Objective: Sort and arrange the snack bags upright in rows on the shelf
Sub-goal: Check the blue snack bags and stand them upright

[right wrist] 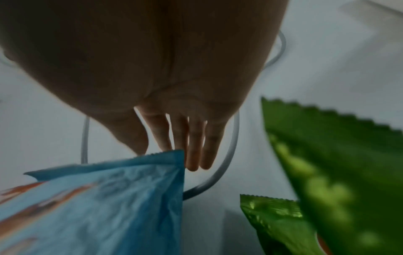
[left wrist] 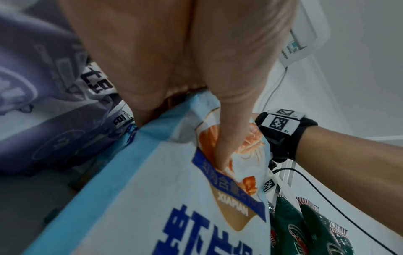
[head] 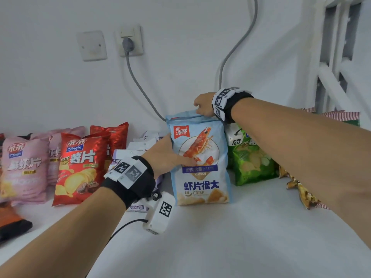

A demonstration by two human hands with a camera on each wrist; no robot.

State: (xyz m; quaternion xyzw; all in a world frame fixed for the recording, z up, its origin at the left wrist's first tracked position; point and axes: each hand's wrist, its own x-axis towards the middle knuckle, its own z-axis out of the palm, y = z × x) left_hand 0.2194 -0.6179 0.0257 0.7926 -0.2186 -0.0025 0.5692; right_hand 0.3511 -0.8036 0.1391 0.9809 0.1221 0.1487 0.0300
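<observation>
A light-blue shrimp crisp bag (head: 200, 157) stands upright on the white shelf (head: 220, 237), in the middle near the back wall. My left hand (head: 170, 155) grips its left edge, with the thumb (left wrist: 229, 138) pressed on the printed front and the fingers hidden behind. My right hand (head: 202, 106) pinches the bag's top right corner between thumb and forefinger (right wrist: 161, 148). In the right wrist view the blue bag (right wrist: 109, 198) hangs just under those fingers. The left wrist view shows the blue bag (left wrist: 174, 198) from close up.
Green chip bags (head: 251, 161) stand right of the blue bag. At the left, red (head: 80, 167) and pink (head: 22, 167) bags stand in rows. White-and-purple bags (head: 140, 147) lie behind my left hand. A gold bag (head: 301, 189) lies at the right. Grey cables (head: 140, 87) run down the wall.
</observation>
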